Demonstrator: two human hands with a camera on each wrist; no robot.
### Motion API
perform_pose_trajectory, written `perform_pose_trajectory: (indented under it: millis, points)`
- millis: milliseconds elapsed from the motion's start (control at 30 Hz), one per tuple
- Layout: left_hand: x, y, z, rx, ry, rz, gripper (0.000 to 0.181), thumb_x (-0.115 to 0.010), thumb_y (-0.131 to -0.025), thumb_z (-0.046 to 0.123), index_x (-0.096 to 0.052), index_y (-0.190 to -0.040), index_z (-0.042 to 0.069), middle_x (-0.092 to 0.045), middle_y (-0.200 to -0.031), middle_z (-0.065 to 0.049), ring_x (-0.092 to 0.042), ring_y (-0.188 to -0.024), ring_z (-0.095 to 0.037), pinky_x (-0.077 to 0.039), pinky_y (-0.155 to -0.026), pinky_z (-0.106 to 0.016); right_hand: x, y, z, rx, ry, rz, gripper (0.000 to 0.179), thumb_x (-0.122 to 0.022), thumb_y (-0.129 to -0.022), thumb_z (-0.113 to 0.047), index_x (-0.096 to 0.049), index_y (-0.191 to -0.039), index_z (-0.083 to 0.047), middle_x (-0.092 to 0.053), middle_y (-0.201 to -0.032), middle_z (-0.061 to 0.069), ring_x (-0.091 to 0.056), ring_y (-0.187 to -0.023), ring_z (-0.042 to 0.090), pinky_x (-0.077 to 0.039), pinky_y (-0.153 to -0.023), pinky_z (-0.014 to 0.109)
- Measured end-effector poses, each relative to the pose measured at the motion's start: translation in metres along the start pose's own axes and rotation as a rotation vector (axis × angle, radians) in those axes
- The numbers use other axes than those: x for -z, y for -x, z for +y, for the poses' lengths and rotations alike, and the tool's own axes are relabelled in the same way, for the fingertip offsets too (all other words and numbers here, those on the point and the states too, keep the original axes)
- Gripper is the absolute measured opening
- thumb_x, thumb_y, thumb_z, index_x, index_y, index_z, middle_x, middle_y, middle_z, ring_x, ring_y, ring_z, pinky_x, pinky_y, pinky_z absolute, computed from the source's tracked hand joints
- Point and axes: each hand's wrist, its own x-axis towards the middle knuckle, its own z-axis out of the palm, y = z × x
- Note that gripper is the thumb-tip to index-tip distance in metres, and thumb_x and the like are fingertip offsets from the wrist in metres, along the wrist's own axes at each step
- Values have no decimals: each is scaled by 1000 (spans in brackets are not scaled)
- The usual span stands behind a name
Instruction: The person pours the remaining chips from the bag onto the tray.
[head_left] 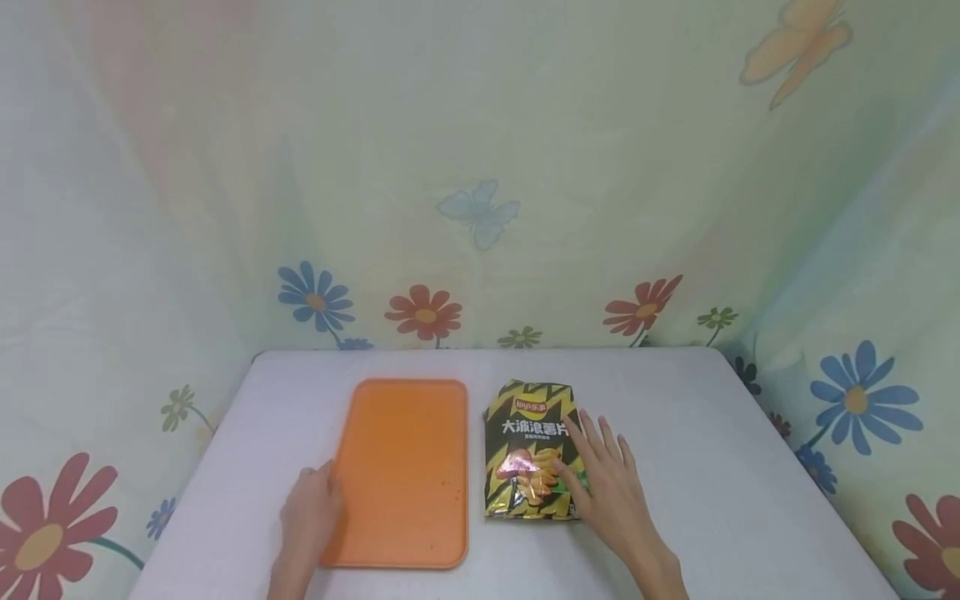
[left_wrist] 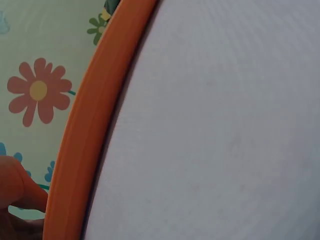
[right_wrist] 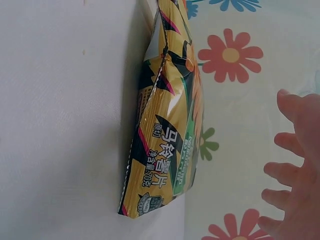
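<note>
Lower left, my left hand (head_left: 309, 510) grips the tray (head_left: 401, 467); lower right, my spread, empty right hand (head_left: 611, 490) has yet to grasp the chip bag (head_left: 523, 454).

Orange rectangular tray (head_left: 405, 473), glossy yellow-black chip bag (head_left: 527, 450) face up, just beside it

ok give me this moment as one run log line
left grip: holds left edge of orange tray | right grip: spread over right side of chip bag | orange tray, chip bag: apart on white table
</note>
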Motion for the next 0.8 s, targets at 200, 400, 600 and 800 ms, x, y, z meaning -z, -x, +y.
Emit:
perform_pose_trajectory:
  millis: [200, 400, 600, 800]
  points:
    - [-3, 2, -2, -47, -8, 49, 39, -57, -96, -2, -58, -134, -11, -64, -93, -21, -61, -74, -25, -52, -59, -37, -1, 2, 0, 5, -14, 24, 67, -69, -98, -31, -43, -155, -6, -37, -162, 22, -33, -147, 51, -25, -116, 69]
    - [-3, 3, -3, -58, -5, 58, 39, -58, -94, -3, -60, -132, -11, -65, -91, -22, -62, -74, -26, -52, -59, -38, -2, 2, 0, 2, -10, 38, 70, -72, -96, -28, -42, -155, -5, -37, -161, 23, -35, -146, 50, -28, -116, 68]
    - [-2, 2, -3, -23, 2, 31, 40, -58, -94, -4, -60, -133, -10, -65, -93, -22, -61, -75, -26, -52, -60, -39, -3, 0, 2, -59, -51, 17, 73, -72, -97, -29, -39, -154, 1, -39, -158, 29, -39, -143, 52, -33, -113, 68]
    - [-1, 2, -3, 14, 20, 4, 40, -55, -97, -1, -58, -136, -10, -65, -98, -23, -59, -74, -23, -51, -60, -37, -9, 0, 9, -264, -164, -72, 74, -62, -103, -33, -30, -156, 7, -41, -153, 35, -44, -137, 55, -41, -107, 67]
